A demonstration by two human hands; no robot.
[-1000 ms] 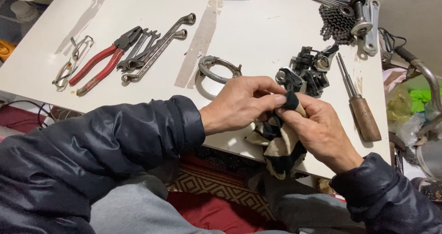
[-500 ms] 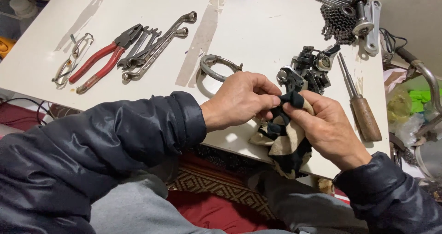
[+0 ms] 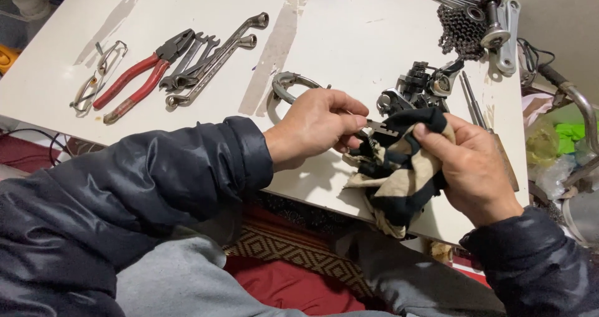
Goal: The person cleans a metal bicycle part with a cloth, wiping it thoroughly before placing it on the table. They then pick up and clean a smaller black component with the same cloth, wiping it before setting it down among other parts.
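Head view, looking down on a white desk (image 3: 349,36). Left hand (image 3: 312,126), fingers curled, pinches a small grey metal part (image 3: 379,127) at its near end. Right hand (image 3: 477,167) is closed around a black-and-cream striped rag (image 3: 399,180), bunched against the far end of the part; rag and part sit over the desk's near edge, the rag's tail hanging below it. Just behind the hands: a cluster of black and silver bicycle components (image 3: 421,86) and a curved metal clamp (image 3: 288,83), partly hidden by the left hand. A wooden-handled tool (image 3: 477,108) lies beside the right hand. Far left: red-handled pliers (image 3: 140,77), a fan of wrenches (image 3: 215,58) and a wire clip (image 3: 97,80). Top right: a chain (image 3: 460,30) beside a metal crank arm (image 3: 505,33).
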